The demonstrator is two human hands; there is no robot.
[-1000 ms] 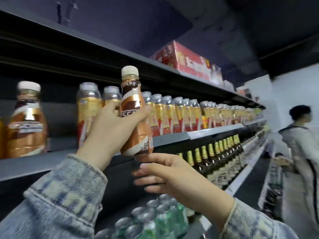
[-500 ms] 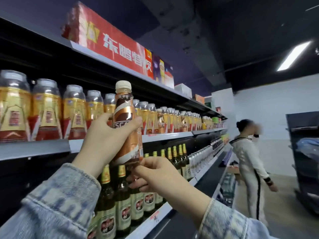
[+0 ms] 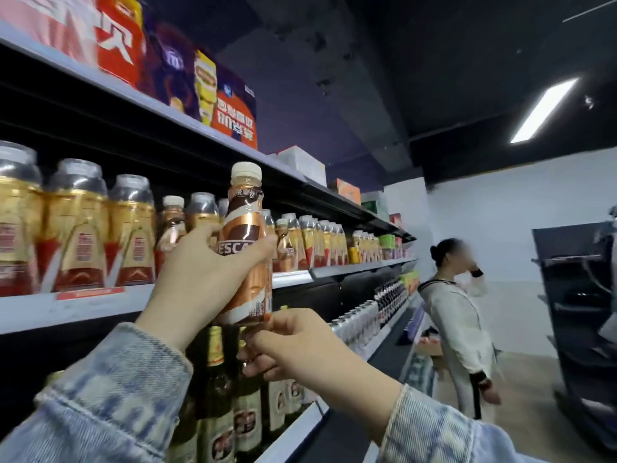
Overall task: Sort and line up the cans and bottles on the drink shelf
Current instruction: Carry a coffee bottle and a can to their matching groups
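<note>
Right now the left grip [image 3: 200, 279] is wrapped round the mid-label of the brown coffee bottle [image 3: 245, 248], thumb on the near side and fingers curled behind, so it is closed on the btl, not wide. The right grip [image 3: 293, 349] is pinched narrow at the btl's base, thumb & forefinger on the bottom rim, other fingers curled under. The btl is held nearly upright in the air, in front of the middle shelf [image 3: 83, 309] and not yet set on it. Two matching brown bottles are seen among the gold-label bottles [image 3: 76, 235]: one [image 3: 172, 225] just left of the held btl, another [image 3: 283, 245] to its right. Judged step: the btl is being taken to a slot beside its own kind. To be done well, the base should be raised above the shelf lip before it is pushed in, w/ label faced out, and the right grip slipped away only once the base is flat. Neighbours are packed tight, so a knock could topple them. Below, dark bottles [image 3: 217, 379] are lined on the lower shelf. A person [image 3: 457, 322] stands well apart down the aisle.
</note>
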